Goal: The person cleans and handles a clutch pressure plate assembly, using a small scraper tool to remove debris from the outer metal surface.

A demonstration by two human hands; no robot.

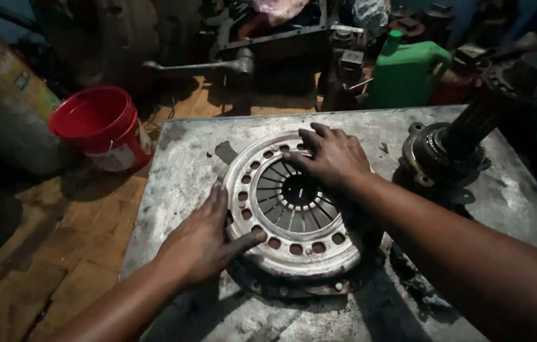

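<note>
A round metal clutch cover (pixel 294 209), ringed with holes and slotted spring fingers, is seen lying flat near the middle of the grey tabletop (pixel 509 196). The left hand (pixel 208 237) is laid on the cover's near-left rim, its grip released, fingers spread and thumb pressed across the holed ring. The right hand (pixel 332 155) is rested on the cover's far rim, fingers splayed, nothing being clasped. To the right of the cover, a dark shaft assembly (pixel 449 149) is stood on the tabletop. Left of the cover, beyond the tabletop edge, a red bucket (pixel 100 126) is set on the wooden floor (pixel 59 253). Behind the cover, a green jug (pixel 408 73) is visible.
</note>
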